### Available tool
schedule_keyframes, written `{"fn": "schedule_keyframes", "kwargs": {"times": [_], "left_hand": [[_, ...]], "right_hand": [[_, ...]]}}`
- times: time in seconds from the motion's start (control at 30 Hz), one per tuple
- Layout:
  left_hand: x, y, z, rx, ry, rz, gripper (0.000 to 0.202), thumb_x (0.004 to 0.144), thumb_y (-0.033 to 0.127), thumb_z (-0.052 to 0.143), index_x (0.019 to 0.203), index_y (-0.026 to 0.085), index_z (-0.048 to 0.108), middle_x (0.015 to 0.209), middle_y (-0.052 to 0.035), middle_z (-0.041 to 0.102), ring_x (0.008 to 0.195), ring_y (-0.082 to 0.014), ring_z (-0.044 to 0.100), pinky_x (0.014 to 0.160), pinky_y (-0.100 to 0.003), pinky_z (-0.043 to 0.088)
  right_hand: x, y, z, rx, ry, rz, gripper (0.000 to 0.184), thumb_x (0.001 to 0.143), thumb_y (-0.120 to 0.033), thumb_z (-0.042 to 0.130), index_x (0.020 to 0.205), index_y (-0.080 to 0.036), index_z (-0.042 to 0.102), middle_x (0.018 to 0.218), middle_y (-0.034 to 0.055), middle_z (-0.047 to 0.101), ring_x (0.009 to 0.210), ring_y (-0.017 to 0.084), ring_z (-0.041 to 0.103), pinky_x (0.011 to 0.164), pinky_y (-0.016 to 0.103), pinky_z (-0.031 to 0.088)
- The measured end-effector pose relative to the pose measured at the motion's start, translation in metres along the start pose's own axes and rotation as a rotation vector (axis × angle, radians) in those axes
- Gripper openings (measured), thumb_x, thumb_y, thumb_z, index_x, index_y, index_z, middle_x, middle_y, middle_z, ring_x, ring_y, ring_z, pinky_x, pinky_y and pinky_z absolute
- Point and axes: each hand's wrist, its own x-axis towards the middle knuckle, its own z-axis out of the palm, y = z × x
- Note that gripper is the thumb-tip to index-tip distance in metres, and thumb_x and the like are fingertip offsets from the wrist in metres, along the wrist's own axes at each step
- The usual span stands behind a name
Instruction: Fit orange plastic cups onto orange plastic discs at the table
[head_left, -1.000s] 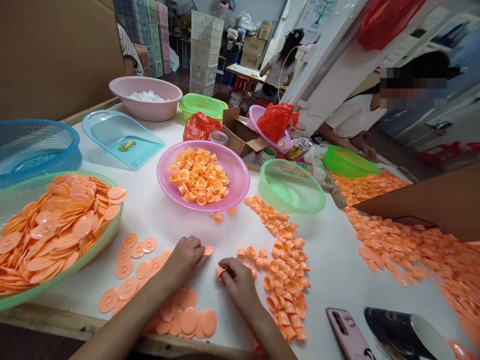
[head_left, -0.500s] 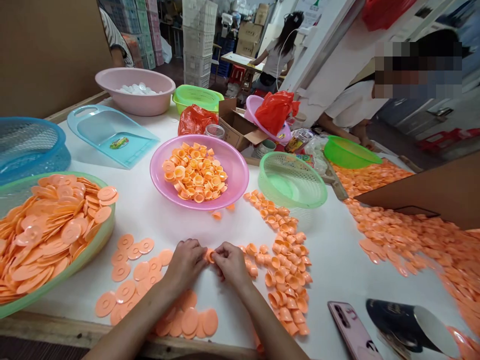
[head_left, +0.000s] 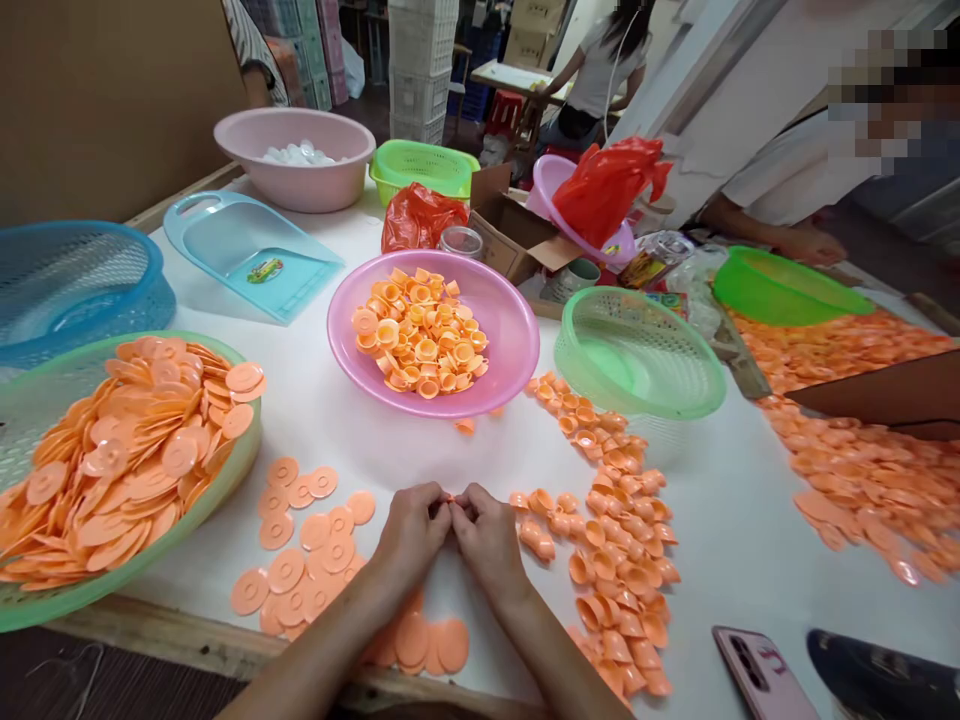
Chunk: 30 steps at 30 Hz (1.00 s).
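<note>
My left hand and my right hand meet fingertip to fingertip above the white table. Both are closed in a pinch on a small orange plastic piece, mostly hidden by the fingers. Left of my hands lie loose orange discs, many with a raised ring in the middle. To the right spreads a band of small orange cups. Beyond my hands a pink bowl contains a heap of orange cup pieces. A green basket at left is piled with orange discs.
A light green basket stands past the cups. Behind are a blue dustpan, a blue basket, a cardboard box and red bags. A phone lies at front right. Another person's arm is at far right.
My hands have drawn closer together, and the orange piece between them is now largely covered by my fingers. The camera view has turned, shifting the table scene to the right.
</note>
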Motion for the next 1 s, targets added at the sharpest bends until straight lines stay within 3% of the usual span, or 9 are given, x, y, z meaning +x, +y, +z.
{"fn": "schedule_keyframes", "kwargs": {"times": [0.13,0.27,0.33,0.43,0.57,0.63,0.77,0.87,1.0], "left_hand": [[-0.007,-0.005,0.004,0.028,0.02,0.042,0.017,0.078,0.021,0.05,0.07,0.017,0.064,0.067,-0.0003,0.066,0.063,-0.0128,0.056,0.06,-0.023,0.04],[-0.008,0.015,-0.013,0.136,0.038,0.028,0.015,0.075,0.018,0.049,0.07,0.018,0.063,0.055,0.0037,0.057,0.051,-0.0104,0.051,0.051,-0.021,0.035],[-0.001,0.043,-0.039,0.183,0.178,0.141,0.015,0.075,0.018,0.05,0.072,0.019,0.064,0.055,0.0047,0.057,0.052,-0.0093,0.051,0.053,-0.021,0.037],[0.03,0.096,-0.096,0.206,0.504,0.271,0.013,0.076,0.024,0.055,0.078,0.019,0.066,0.059,0.0049,0.058,0.055,-0.0091,0.054,0.056,-0.02,0.04],[0.067,0.132,-0.16,0.182,0.703,0.226,0.032,0.078,0.035,0.06,0.103,0.016,0.066,0.064,0.0031,0.061,0.052,-0.0105,0.055,0.055,-0.022,0.042],[0.059,0.119,-0.169,0.243,0.632,0.193,0.03,0.079,0.039,0.061,0.098,0.017,0.067,0.062,0.0028,0.061,0.053,-0.0113,0.055,0.056,-0.023,0.042],[0.004,0.044,-0.146,0.483,0.121,0.072,0.011,0.078,0.028,0.059,0.076,0.02,0.067,0.066,0.0013,0.064,0.062,-0.014,0.057,0.061,-0.025,0.042],[-0.024,-0.008,-0.117,0.665,0.088,0.008,0.009,0.07,0.017,0.061,0.079,0.02,0.063,0.08,-0.0022,0.064,0.079,-0.0189,0.057,0.07,-0.029,0.041],[-0.017,-0.022,-0.073,0.582,0.132,0.12,0.007,0.076,0.015,0.058,0.071,0.019,0.054,0.076,-0.0007,0.059,0.077,-0.0174,0.052,0.069,-0.029,0.038]], "right_hand": [[-0.004,0.0,0.001,0.023,0.042,-0.017,0.015,0.077,-0.024,0.052,0.065,-0.019,0.058,0.061,0.0012,0.065,0.056,0.014,0.057,0.053,0.023,0.042],[0.014,-0.007,-0.027,0.185,-0.229,0.157,0.023,0.078,-0.036,0.056,0.072,-0.016,0.065,0.053,0.0,0.061,0.041,0.013,0.052,0.039,0.022,0.038],[0.031,-0.014,-0.043,0.178,-0.156,0.136,0.028,0.082,-0.04,0.055,0.081,-0.016,0.069,0.06,0.0017,0.064,0.043,0.013,0.054,0.039,0.023,0.04],[0.061,-0.025,-0.05,-0.04,0.125,-0.113,0.022,0.082,-0.028,0.057,0.096,-0.018,0.071,0.09,0.0071,0.068,0.066,0.016,0.063,0.064,0.028,0.051],[0.09,-0.026,-0.034,-0.271,0.12,-0.218,0.028,0.078,-0.013,0.058,0.101,-0.016,0.071,0.105,0.0115,0.065,0.087,0.021,0.064,0.083,0.033,0.049],[0.092,-0.019,-0.029,-0.27,0.097,-0.196,0.024,0.077,-0.01,0.054,0.091,-0.015,0.073,0.096,0.0104,0.067,0.087,0.021,0.064,0.085,0.033,0.048],[0.066,0.003,-0.036,-0.169,0.073,-0.141,0.021,0.076,-0.015,0.053,0.083,-0.018,0.073,0.087,0.0058,0.069,0.083,0.019,0.065,0.081,0.031,0.05],[0.036,0.013,-0.042,0.017,0.007,-0.031,0.018,0.074,-0.023,0.056,0.083,-0.019,0.071,0.076,0.0029,0.069,0.071,0.019,0.064,0.067,0.029,0.05],[0.011,0.015,-0.043,0.151,-0.019,0.076,0.015,0.068,-0.024,0.058,0.075,-0.019,0.069,0.064,0.0011,0.066,0.053,0.015,0.056,0.05,0.024,0.043]]}}
